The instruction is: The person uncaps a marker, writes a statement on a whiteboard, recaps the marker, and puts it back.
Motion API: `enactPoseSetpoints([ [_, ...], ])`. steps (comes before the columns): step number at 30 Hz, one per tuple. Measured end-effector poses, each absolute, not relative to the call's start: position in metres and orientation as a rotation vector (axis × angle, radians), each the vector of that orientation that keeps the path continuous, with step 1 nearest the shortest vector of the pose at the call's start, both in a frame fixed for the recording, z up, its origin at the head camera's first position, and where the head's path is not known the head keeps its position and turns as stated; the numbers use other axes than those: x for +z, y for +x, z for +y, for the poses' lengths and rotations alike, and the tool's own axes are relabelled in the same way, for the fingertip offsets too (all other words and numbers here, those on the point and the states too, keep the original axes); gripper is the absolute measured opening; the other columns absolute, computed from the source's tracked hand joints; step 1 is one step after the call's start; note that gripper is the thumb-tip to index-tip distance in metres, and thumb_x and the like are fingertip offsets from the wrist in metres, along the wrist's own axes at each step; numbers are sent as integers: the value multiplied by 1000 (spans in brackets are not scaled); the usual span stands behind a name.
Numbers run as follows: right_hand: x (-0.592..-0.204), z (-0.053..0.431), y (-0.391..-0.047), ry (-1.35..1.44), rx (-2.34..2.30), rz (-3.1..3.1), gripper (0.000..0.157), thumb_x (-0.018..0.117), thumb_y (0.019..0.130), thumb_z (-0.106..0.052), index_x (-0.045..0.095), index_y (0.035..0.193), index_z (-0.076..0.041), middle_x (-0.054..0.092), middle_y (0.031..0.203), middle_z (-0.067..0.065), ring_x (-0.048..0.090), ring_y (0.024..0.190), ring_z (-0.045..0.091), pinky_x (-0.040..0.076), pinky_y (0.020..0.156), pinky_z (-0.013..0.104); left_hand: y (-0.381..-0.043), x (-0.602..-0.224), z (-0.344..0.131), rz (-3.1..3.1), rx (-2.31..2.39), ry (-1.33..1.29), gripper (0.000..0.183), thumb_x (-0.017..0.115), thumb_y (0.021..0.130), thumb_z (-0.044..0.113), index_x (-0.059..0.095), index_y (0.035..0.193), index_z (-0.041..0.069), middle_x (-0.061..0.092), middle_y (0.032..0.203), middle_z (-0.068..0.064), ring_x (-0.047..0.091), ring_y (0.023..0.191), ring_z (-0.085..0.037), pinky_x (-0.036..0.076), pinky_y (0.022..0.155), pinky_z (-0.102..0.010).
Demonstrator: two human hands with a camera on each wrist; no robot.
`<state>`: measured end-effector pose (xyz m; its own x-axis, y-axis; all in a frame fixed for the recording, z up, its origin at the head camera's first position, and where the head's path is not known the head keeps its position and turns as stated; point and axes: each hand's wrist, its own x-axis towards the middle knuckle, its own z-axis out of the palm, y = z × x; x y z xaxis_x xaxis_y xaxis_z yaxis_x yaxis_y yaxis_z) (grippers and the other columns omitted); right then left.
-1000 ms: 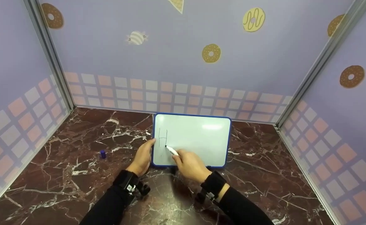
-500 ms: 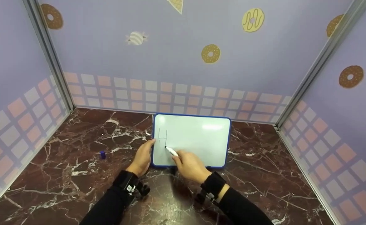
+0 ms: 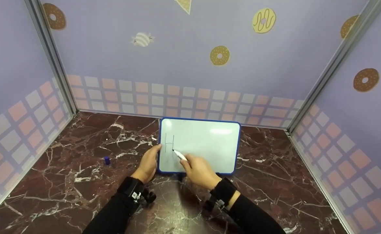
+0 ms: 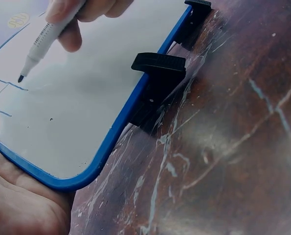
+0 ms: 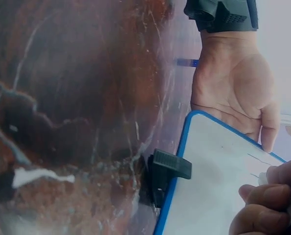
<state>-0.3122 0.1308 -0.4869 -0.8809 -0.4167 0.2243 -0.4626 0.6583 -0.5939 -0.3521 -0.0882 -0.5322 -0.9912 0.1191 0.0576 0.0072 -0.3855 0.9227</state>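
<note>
Head view: lilac booth walls (image 3: 184,61) round a brown marbled tabletop (image 3: 70,182). Main hazard, my estimate: the framed whiteboard (image 3: 206,143) pivots or slides under nib pressure, since the left hand (image 3: 149,164) steadies only one side, at 8 o'clock. Second: the right hand (image 3: 199,170) smears the H-like strokes (image 3: 169,143) if it drags leftward. The whiteboard marker (image 3: 179,155) lies at 10 o'clock from the right hand, which pinches it, and between 2 and 3 from the left hand. Blue marker cap (image 3: 107,160): at 9 o'clock from the left hand, well apart; could be knocked by that sleeve.

Left wrist view: marker at 12 o'clock from the left hand, dark nib just beside a stroke; contact cannot be told. Black clip (image 4: 160,63) on the lower rim; a loose clip would likely let the whiteboard shift.

Right wrist view: left thumb meets the rim, fingers hidden behind the whiteboard; grip firmness cannot be told. Marker, mostly covered by right fingers (image 5: 270,196), lies between 5 and 6 o'clock from the left palm.
</note>
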Motion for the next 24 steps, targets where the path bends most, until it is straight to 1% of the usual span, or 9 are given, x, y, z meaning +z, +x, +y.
enactPoseSetpoints([
  [6,-480,135,-315,729,1031,-2775,22,57,118,-20,70,108,-6,46,73,-8,42,58,8,36,53,26,-352,-531,-88,1724,2543,166,46,41,118,25,61,136,-13,74,115,-15,71,105,-25,61,93,-39],
  [12,-476,136,-316,696,1034,-2783,23,56,118,-21,71,112,-4,47,73,-8,42,57,9,35,53,27,-352,-531,-88,1773,2517,155,49,41,119,26,60,140,-13,74,119,-17,71,107,-25,61,93,-39],
  [16,-475,135,-316,688,1020,-2782,23,56,118,-21,71,112,-4,47,73,-8,42,57,9,35,53,27,-352,-531,-89,1791,2506,166,50,41,119,28,59,142,-14,73,121,-17,70,109,-24,61,94,-38],
  [24,-475,134,-317,676,988,-2765,23,57,117,-23,71,108,-6,49,74,-8,44,58,9,38,54,29,-351,-530,-88,1726,2537,175,46,40,118,25,63,133,-12,75,110,-15,73,100,-25,63,89,-40],
])
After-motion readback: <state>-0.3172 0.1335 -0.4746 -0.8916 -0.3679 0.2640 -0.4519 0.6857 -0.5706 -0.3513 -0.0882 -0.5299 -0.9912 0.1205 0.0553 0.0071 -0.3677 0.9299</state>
